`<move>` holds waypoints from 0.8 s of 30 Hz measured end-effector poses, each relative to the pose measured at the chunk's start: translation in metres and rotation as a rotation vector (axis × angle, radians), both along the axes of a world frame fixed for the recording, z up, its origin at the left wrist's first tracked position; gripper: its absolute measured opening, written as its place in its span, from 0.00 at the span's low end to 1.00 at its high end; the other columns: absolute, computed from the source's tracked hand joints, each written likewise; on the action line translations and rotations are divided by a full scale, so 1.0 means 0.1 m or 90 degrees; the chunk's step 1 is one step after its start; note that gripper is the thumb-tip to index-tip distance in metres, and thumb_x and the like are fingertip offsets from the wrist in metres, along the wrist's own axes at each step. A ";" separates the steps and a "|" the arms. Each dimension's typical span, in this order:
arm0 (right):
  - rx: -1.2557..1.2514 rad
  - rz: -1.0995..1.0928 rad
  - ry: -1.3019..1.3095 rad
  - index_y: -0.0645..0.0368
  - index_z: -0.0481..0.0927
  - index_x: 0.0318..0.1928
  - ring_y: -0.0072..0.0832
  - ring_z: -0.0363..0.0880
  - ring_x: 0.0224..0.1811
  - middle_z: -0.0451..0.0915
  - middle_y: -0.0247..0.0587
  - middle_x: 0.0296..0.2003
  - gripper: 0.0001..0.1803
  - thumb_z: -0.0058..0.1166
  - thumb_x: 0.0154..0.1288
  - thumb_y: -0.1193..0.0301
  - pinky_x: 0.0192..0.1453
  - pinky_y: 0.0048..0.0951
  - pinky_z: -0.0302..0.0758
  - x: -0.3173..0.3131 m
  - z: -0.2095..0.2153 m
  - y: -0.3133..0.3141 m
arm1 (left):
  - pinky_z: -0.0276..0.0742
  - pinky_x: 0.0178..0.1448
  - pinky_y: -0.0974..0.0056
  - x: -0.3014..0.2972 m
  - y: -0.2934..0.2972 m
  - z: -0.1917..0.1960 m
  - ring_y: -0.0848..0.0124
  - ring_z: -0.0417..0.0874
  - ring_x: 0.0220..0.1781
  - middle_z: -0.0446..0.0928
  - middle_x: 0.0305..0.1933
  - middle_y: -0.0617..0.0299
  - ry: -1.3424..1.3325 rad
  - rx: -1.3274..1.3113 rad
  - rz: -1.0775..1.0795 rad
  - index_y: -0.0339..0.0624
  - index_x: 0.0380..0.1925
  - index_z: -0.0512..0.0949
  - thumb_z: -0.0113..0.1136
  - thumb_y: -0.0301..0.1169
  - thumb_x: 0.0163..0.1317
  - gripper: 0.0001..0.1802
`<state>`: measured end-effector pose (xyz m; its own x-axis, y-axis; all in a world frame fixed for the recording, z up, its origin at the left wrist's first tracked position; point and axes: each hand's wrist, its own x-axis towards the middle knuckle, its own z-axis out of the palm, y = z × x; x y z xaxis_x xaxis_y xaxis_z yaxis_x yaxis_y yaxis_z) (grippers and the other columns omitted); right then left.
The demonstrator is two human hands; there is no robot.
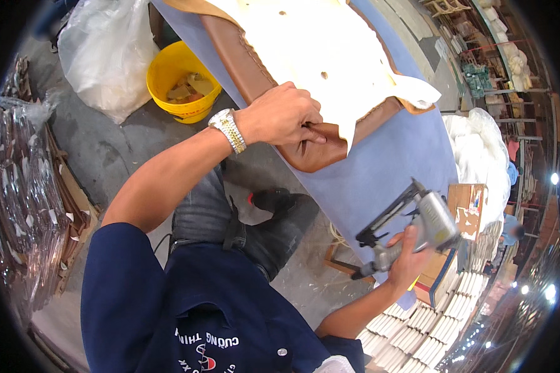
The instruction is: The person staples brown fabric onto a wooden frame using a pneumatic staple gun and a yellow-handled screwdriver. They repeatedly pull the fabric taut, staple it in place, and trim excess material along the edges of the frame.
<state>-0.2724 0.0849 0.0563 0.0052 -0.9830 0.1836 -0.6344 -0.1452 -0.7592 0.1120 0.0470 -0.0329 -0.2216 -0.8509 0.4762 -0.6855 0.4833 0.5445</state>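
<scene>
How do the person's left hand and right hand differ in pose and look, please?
The left hand pinches the brown leather-like cover near its creased corner, while the right hand wraps around the handle of a grey staple gun, apart from the cover. The left hand has a silver-and-gold watch at its wrist; the right hand shows none. Both are bare, with curled fingers.

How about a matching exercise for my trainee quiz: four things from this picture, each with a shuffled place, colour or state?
Things:
1. Nail gun
2. Bucket
3. Wristwatch
4. Brown padded piece

Descriptions:
A. Silver and gold
B. Touched by the left hand
C. Held in the right hand
D. Yellow

Pairs: 1-C, 2-D, 3-A, 4-B
</scene>
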 end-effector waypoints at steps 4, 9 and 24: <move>0.063 0.153 -0.086 0.72 0.74 0.63 0.21 0.77 0.27 0.85 0.48 0.48 0.22 0.58 0.74 0.74 0.34 0.25 0.76 0.64 -0.24 0.54 | 0.74 0.36 0.55 -0.03 -0.04 -0.08 0.54 0.81 0.30 0.80 0.24 0.55 0.035 0.038 0.042 0.40 0.19 0.81 0.77 0.46 0.57 0.23; 0.170 0.147 -0.171 0.71 0.70 0.63 0.23 0.82 0.29 0.84 0.43 0.38 0.22 0.59 0.72 0.81 0.34 0.26 0.81 1.22 -0.61 0.84 | 0.73 0.30 0.52 -0.05 -0.05 0.06 0.50 0.79 0.23 0.78 0.19 0.52 0.040 0.084 0.050 0.38 0.16 0.79 0.76 0.46 0.57 0.25; 0.112 0.082 -0.100 0.70 0.69 0.67 0.18 0.76 0.27 0.83 0.50 0.58 0.21 0.50 0.77 0.80 0.30 0.22 0.77 1.68 -0.84 0.95 | 0.79 0.36 0.51 -0.08 -0.16 0.01 0.48 0.83 0.27 0.78 0.17 0.50 0.058 0.097 0.054 0.41 0.19 0.84 0.74 0.45 0.57 0.20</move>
